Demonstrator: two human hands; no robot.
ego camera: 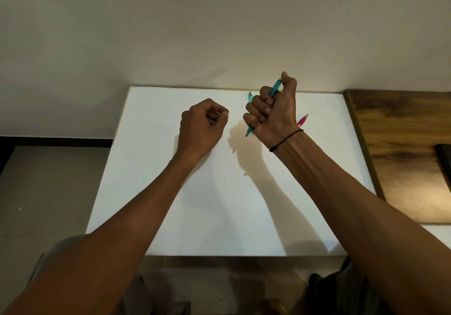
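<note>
Two hands hover over the white rectangular tabletop (195,205) near the middle of the frame, and only one carries anything. The right hand (273,112), right of centre, has its fingers wrapped in a tight fist round a translucent teal plastic pen (275,89). The pen's long axis runs slantwise: its upper end pokes out by the thumb toward the top of the frame, and its lower end points down and left, past the little finger, above the table. The left hand (203,122), just left of centre, is curled shut with nothing showing inside it. It sits apart from the pen, on the side the lower end points to, so I judge it the natural hand to reach across for that free end. A second teal pen end (250,96) peeks out behind the right knuckles, and a pink translucent pen (302,120) shows past the right wrist; whether either rests on the table I cannot tell.
</note>
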